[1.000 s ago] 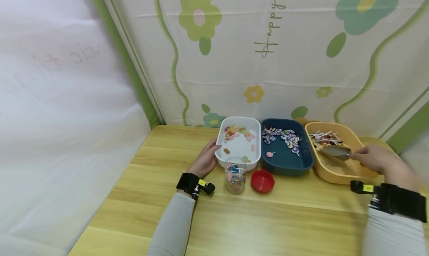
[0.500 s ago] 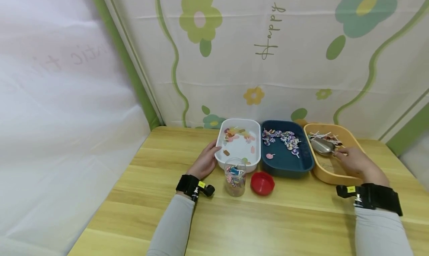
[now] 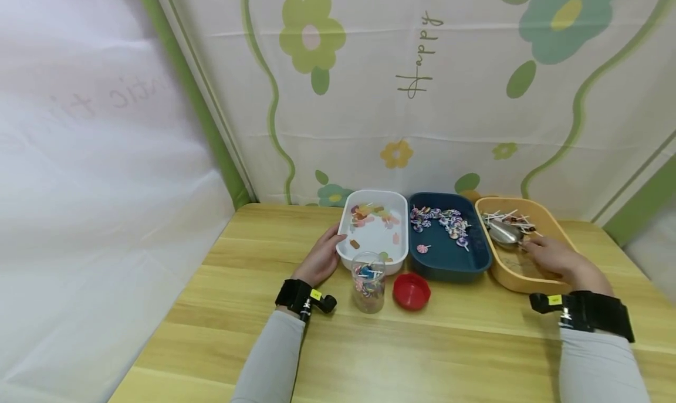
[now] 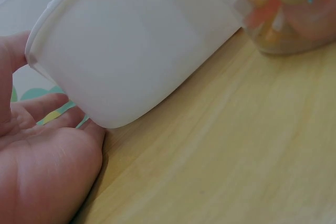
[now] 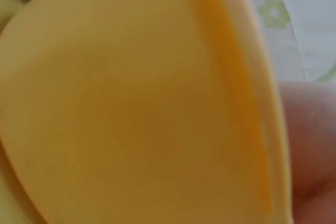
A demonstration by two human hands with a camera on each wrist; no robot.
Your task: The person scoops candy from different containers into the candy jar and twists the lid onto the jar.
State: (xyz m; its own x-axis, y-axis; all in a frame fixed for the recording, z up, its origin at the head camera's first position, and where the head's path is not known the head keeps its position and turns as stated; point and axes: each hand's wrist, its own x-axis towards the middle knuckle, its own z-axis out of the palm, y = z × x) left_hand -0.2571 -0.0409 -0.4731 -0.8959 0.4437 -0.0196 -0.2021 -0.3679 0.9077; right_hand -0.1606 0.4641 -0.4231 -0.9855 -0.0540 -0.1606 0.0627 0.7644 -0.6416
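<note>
In the head view my right hand [image 3: 554, 258] grips the handle of a metal scoop [image 3: 504, 234]. The scoop lies inside the yellow bin [image 3: 520, 284], its bowl against the lollipops [image 3: 520, 218] at the far end. The yellow wall [image 5: 131, 103] fills most of the right wrist view and hides the scoop there. My left hand [image 3: 318, 258] holds the near left side of the white bin [image 3: 372, 239], thumb at the rim and fingers along the outside wall. Just in front stands a clear jar [image 3: 368, 300], partly filled with colourful candies, without a lid on it.
A dark blue bin [image 3: 449, 268] with swirl lollipops [image 3: 454, 222] stands between the white and yellow bins. The red lid [image 3: 412, 291] lies beside the jar. Gummy-like pieces [image 3: 364, 212] are scattered in the white bin. Behind the wooden table [image 3: 422, 356] hangs a flowered curtain [image 3: 343, 115].
My right hand has moved left with the scoop, which has gone toward the far left of the yellow bin, against the lollipops. The left hand stays at the white bin.
</note>
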